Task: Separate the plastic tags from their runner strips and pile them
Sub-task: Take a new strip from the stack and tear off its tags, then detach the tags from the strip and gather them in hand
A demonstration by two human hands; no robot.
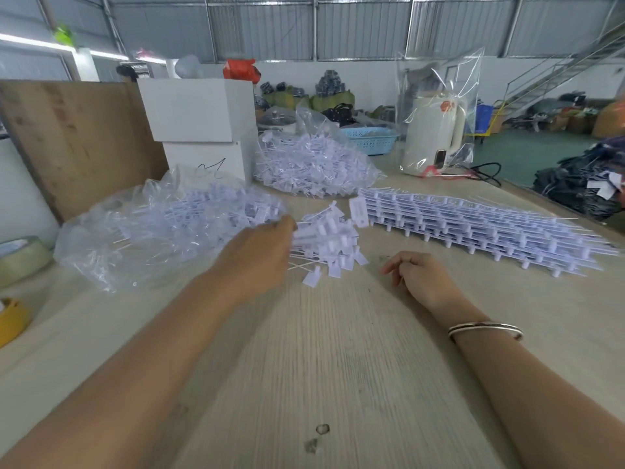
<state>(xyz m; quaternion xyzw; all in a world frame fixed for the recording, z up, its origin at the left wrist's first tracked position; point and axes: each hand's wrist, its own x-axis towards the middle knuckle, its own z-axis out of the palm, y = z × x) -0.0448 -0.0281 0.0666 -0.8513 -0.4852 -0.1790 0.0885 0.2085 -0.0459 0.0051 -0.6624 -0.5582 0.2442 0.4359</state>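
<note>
I reach my left hand (267, 245) out, arm stretched, to the small pile of loose tags (326, 243) mid-table, likely dropping some; its fingers are hidden, so I can't tell its grip. My right hand (417, 274) rests loosely curled and empty on the table (338, 367), near the stacked strips (473, 228) to take next.

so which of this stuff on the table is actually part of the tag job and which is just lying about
Part of the job:
- stack of runner strips
- small pile of loose tags, at the left hand
- two clear bags of tags
- right hand, resting on the table

Just lying about:
- white boxes
- bagged kettle
- tape rolls
- blue basket
</note>
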